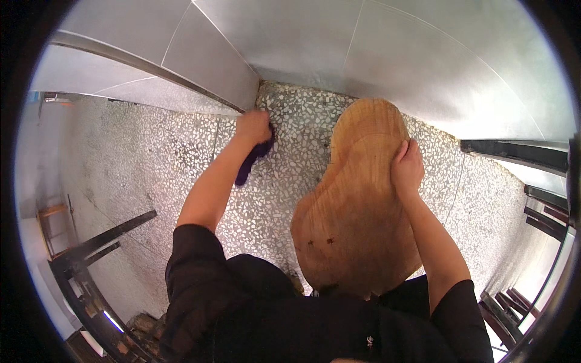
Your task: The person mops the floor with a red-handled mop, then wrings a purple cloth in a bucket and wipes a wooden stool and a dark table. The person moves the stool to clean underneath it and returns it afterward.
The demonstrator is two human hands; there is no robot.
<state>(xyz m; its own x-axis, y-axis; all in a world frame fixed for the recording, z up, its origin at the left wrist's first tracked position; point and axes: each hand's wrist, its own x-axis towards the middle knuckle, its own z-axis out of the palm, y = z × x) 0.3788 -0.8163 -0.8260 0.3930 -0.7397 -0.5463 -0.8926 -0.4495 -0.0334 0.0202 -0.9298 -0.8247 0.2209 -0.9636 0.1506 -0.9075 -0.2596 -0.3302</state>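
My left hand [254,127] is closed around a dark purple cloth [248,164], low by the corner where the tiled wall ends. Part of the cloth hangs below the fist. On the right, my right hand [408,168] grips the side edge of a wooden slab [358,195], with the thumb on its face. The slab is wide near my body and narrows to a rounded far end by the wall. Small dark marks show on its lower face, and its near edge reaches my dark clothing.
Grey tiled walls [408,59] rise ahead and at the left. The speckled terrazzo floor [299,136] lies below. Dark furniture legs [109,236] stand at the left, and more dark legs [513,152] show at the right.
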